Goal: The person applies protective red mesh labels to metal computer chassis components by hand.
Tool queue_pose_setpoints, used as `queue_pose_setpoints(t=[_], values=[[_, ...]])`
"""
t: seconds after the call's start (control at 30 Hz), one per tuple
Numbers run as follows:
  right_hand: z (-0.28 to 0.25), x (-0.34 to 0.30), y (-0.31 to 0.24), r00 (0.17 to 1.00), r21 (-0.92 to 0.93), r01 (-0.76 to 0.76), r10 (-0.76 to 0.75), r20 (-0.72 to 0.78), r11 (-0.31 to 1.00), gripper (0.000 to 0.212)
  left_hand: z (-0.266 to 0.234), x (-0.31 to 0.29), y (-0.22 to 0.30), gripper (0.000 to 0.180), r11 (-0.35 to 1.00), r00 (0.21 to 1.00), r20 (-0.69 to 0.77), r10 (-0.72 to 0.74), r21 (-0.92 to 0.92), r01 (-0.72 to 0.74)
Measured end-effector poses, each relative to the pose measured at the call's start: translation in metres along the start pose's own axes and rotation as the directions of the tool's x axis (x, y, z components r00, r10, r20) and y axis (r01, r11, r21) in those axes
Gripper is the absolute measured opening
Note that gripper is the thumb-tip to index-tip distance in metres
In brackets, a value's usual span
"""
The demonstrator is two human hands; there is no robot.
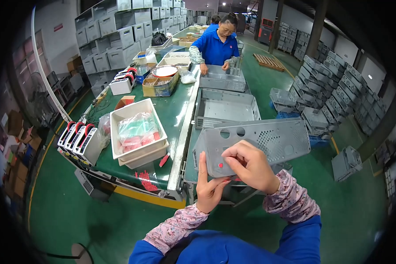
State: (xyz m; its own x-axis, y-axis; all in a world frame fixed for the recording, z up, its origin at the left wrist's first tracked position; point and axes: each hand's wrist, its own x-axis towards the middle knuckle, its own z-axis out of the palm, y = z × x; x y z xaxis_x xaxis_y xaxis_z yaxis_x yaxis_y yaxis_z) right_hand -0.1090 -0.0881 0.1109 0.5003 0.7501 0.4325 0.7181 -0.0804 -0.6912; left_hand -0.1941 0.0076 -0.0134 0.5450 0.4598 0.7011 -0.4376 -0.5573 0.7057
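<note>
I have a grey perforated metal panel (pixel 268 140) held up in front of me, tilted, above the near end of the green workbench (pixel 176 114), with two round holes near its upper left and a small red button (pixel 220 165) set in its lower left corner. My left hand (pixel 210 185) props the panel from below, palm up and fingers spread fairly wide, the thumb lying up along the panel's left edge. My right hand (pixel 251 166) is closed narrow against the panel's face, fingertips pinched together just right of the red button; I cannot tell whether anything small sits between them. Behind the panel a grey metal chassis (pixel 226 108) lies open on the bench, and farther back another grey chassis (pixel 223 78) rests under the hands of a co-worker in blue (pixel 216 47). To my left on the bench sits a white plastic tub (pixel 136 132) holding bagged red parts (pixel 137 130), with a row of white and red devices (pixel 80 139) beside it near the bench edge. Grey storage bins (pixel 114 35) are stacked at the far left, and stacks of grey metal housings (pixel 334 88) stand on the green floor to the right
</note>
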Motion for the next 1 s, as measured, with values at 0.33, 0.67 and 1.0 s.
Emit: queue_pose_setpoints(t=[0.33, 0.67, 1.0], values=[[0.006, -0.010, 0.024, 0.733, -0.540, 0.605, -0.675, 0.091, 0.585, 0.039, -0.003, 0.009, -0.002, 0.011, 0.999, 1.000, 0.002, 0.029, 0.025, -0.029], [0.007, 0.009, 0.033, 0.761, -0.576, 0.559, -0.645, 0.069, 0.597, 0.038, -0.008, 0.030, -0.014, 0.012, 0.996, 0.997, 0.009, 0.078, 0.036, -0.079], [0.011, 0.014, 0.046, 0.721, -0.564, 0.537, -0.689, -0.080, 0.627, 0.034, -0.033, 0.051, -0.032, 0.019, 0.766, 0.837, 0.175, 0.519, 0.339, -0.546]])
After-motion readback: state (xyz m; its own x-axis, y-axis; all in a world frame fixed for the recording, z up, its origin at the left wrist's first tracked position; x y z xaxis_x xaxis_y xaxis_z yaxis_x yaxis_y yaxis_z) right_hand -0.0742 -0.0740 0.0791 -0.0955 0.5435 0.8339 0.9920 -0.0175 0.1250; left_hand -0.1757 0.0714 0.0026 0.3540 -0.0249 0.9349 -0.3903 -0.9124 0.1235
